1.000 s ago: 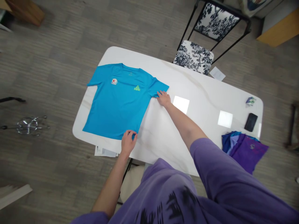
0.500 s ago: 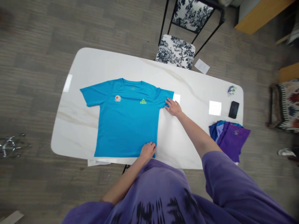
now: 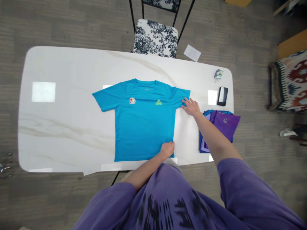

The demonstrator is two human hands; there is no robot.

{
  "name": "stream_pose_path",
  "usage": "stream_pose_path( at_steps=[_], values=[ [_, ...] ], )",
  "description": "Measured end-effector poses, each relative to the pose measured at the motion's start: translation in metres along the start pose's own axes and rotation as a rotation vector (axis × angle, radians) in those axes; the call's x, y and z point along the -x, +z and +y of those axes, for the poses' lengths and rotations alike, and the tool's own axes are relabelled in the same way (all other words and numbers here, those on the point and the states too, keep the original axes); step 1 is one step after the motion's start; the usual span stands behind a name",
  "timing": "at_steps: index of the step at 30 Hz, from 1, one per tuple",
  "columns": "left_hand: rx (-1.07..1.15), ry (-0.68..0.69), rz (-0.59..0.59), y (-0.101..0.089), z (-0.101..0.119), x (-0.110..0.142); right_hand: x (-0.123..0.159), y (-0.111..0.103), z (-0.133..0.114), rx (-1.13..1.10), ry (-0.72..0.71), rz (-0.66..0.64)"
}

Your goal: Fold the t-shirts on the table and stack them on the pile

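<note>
A bright blue short-sleeved T-shirt (image 3: 144, 124) lies spread flat, front up, with its neckline toward the far side of the table. It has a red and white badge and a green PEAK logo on the chest. My right hand (image 3: 191, 107) rests with fingers spread on the end of the right-hand sleeve. Near the hem, my left hand (image 3: 168, 149) has its fingers curled on the shirt's right side edge, gripping the fabric there.
On the white marbled table (image 3: 59, 137), a stack of folded purple and blue clothes (image 3: 223, 126) lies to the right, partly behind my forearm. Beyond it are a phone (image 3: 222, 96) and a small packet (image 3: 218, 74). A patterned chair (image 3: 155, 38) stands at the far edge.
The blue T-shirt has slid right along the table, closer to the phone and the folded clothes, with both hands moving along on it. The camera view has shifted too.
</note>
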State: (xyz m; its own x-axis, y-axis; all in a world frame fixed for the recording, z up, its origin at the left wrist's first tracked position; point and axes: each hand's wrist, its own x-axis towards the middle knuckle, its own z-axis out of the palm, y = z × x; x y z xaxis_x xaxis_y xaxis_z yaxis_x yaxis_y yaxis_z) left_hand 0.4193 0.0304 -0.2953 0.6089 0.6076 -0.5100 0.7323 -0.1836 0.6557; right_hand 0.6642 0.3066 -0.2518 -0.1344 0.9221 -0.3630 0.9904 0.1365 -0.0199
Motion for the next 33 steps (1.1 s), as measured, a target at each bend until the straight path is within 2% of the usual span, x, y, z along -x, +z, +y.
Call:
stream_pose_path(
  at_steps=[3, 5, 8, 11, 14, 16, 19, 22, 25, 27, 29, 31, 33],
  values=[
    [0.015, -0.018, 0.019, 0.009, 0.022, -0.011, 0.0, -0.005, 0.02, -0.015, 0.021, -0.002],
    [0.031, -0.025, 0.025, 0.009, 0.031, -0.013, 0.004, -0.011, 0.014, -0.025, 0.059, 0.016],
    [0.065, -0.041, 0.059, -0.002, 0.03, -0.006, 0.025, -0.014, -0.02, -0.046, 0.094, 0.107],
    [0.101, -0.093, 0.159, -0.028, -0.001, 0.014, 0.074, -0.001, -0.074, -0.099, 0.042, 0.128],
    [0.214, -0.21, 0.371, -0.071, -0.068, 0.048, 0.143, 0.03, -0.132, -0.19, -0.031, -0.063],
    [0.29, -0.314, 0.525, -0.109, -0.131, 0.076, 0.19, 0.055, -0.17, -0.253, -0.065, -0.196],
    [0.315, -0.46, 0.733, -0.178, -0.237, 0.113, 0.243, 0.088, -0.235, -0.32, -0.069, -0.303],
    [0.248, -0.587, 0.899, -0.252, -0.335, 0.13, 0.263, 0.106, -0.311, -0.352, -0.099, -0.355],
    [0.181, -0.653, 0.959, -0.312, -0.412, 0.126, 0.252, 0.115, -0.393, -0.335, -0.133, -0.373],
    [0.151, -0.638, 0.958, -0.34, -0.448, 0.116, 0.236, 0.121, -0.443, -0.295, -0.12, -0.38],
    [0.14, -0.612, 0.924, -0.357, -0.47, 0.106, 0.221, 0.127, -0.486, -0.261, -0.08, -0.399],
    [0.141, -0.598, 0.874, -0.366, -0.481, 0.098, 0.21, 0.134, -0.518, -0.255, -0.044, -0.431],
    [0.131, -0.555, 0.841, -0.368, -0.483, 0.092, 0.205, 0.14, -0.539, -0.268, -0.028, -0.449]
  ],
)
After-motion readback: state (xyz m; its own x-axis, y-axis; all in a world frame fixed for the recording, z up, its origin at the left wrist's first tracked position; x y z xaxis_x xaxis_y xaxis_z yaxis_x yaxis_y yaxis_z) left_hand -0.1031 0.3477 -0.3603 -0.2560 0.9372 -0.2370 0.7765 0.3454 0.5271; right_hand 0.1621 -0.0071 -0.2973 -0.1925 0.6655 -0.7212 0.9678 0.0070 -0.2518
